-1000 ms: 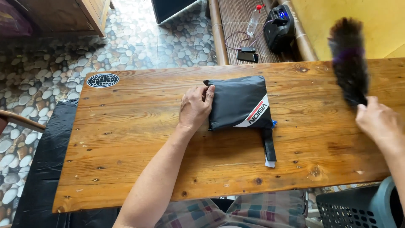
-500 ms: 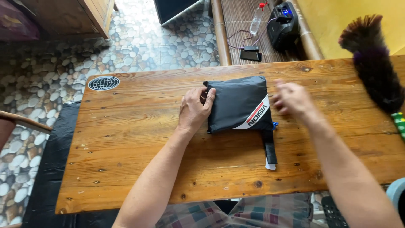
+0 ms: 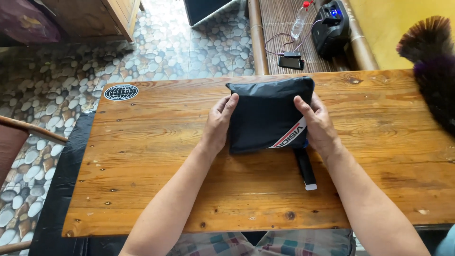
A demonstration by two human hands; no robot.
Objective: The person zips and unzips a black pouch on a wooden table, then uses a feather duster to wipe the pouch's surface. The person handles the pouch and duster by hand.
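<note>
A folded black fabric pouch point(image 3: 265, 114) with a red and white stripe lies on the wooden table point(image 3: 156, 156). My left hand point(image 3: 219, 124) grips its left edge, thumb on top. My right hand point(image 3: 317, 124) holds its right edge the same way. A black strap point(image 3: 305, 168) with a white tip trails from under the pouch toward me. A dark feather duster point(image 3: 433, 71) lies at the table's right end, apart from both hands.
A round globe sticker point(image 3: 121, 92) sits at the table's far left corner. Beyond the table are a pebble-tiled floor, a plastic bottle point(image 3: 300, 20), a black speaker point(image 3: 332, 26) and a phone point(image 3: 291, 62) on a slatted bench. A chair arm point(image 3: 28, 130) is at left.
My right hand put the feather duster down at the table's right end and came over to the pouch. Both hands now hold the pouch's sides.
</note>
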